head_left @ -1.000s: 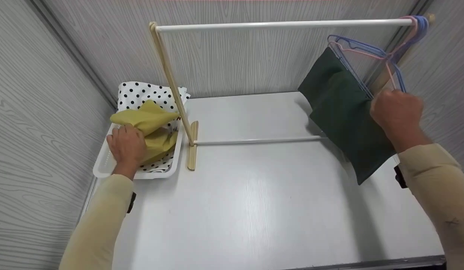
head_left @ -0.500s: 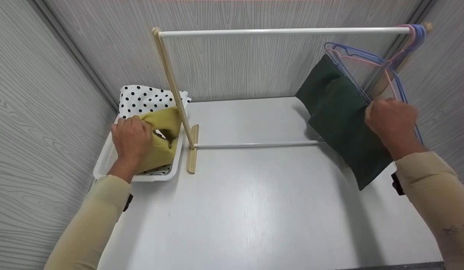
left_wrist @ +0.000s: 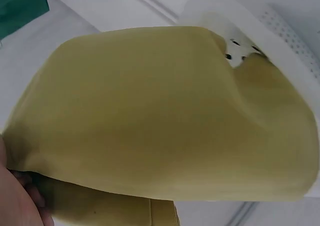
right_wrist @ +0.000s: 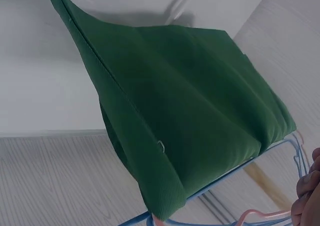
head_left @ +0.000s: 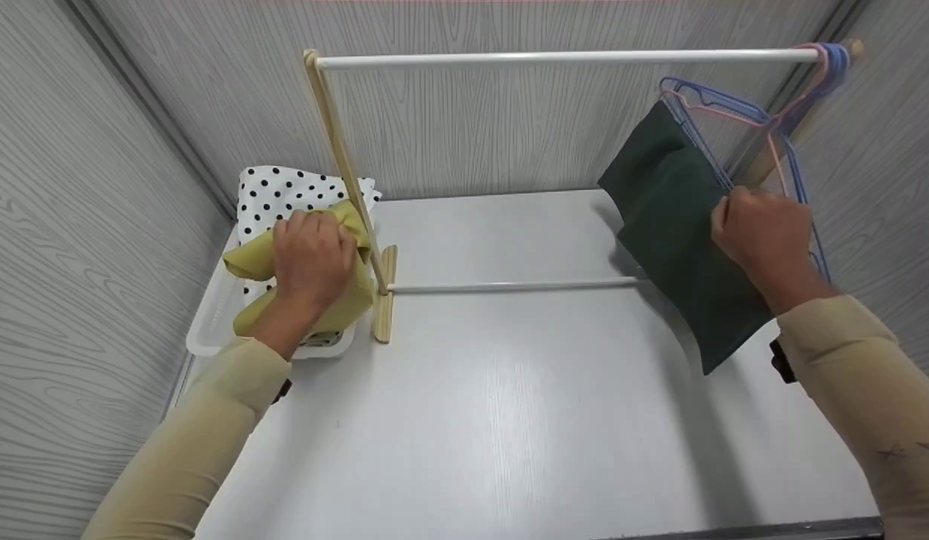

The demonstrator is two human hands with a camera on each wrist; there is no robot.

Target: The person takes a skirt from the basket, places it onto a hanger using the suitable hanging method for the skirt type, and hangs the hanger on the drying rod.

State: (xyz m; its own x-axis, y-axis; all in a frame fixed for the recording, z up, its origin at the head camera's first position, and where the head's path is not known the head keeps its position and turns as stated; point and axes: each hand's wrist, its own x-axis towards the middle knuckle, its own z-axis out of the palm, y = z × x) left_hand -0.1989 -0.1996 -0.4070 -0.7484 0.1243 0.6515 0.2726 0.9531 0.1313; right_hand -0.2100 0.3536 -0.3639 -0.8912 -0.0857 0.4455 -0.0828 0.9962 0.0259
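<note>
While the head view is showing the left hand (head_left: 314,259) clamping its fingers on mustard cloth (head_left: 357,294) over the basket (head_left: 217,309), the left wrist view is revealing a smooth face and stitched seam. Green cloth (right_wrist: 185,101) is draping over hangers (head_left: 792,116), a small pale loop (right_wrist: 161,146) showing only in the right wrist view; the right hand (head_left: 768,236) is gripping the hangers. Dark marks (head_left: 910,450) on its sleeve (head_left: 850,379) are proving unreadable.

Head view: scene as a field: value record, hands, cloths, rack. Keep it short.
left hand: grips yellow cloth at white basket
right hand: fingers curled at hangers, apparently gripping one
hangers: pink and blue, hooked on the white rail's right end
green cloth: draped on a blue hanger
dotted cloth: in the basket, partly covered
</note>
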